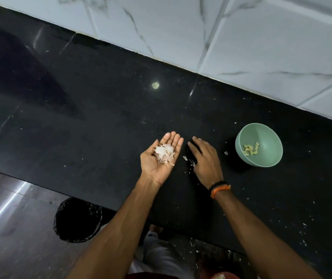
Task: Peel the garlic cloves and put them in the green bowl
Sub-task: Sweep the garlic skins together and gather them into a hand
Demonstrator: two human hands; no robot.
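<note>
Black polished stone forms the counter point(100, 121), on which a green bowl point(269, 137) is set near the tiled wall. Inside the bowl, a small cluster of pale yellow peeled garlic cloves point(250, 150) is seen, smooth and bare of skin. Left of the bowl, the right hand point(206, 160) is laid palm down with fingers straight on the counter, apparently to sweep loose skin flakes point(185, 158) together. Further left of the bowl, the left hand point(160, 158) is held flat, palm up, cupping a heap of papery white peels point(164, 153), probably for disposal. Well below the bowl, 1 dark bin point(78, 220) stands on the floor.
</note>
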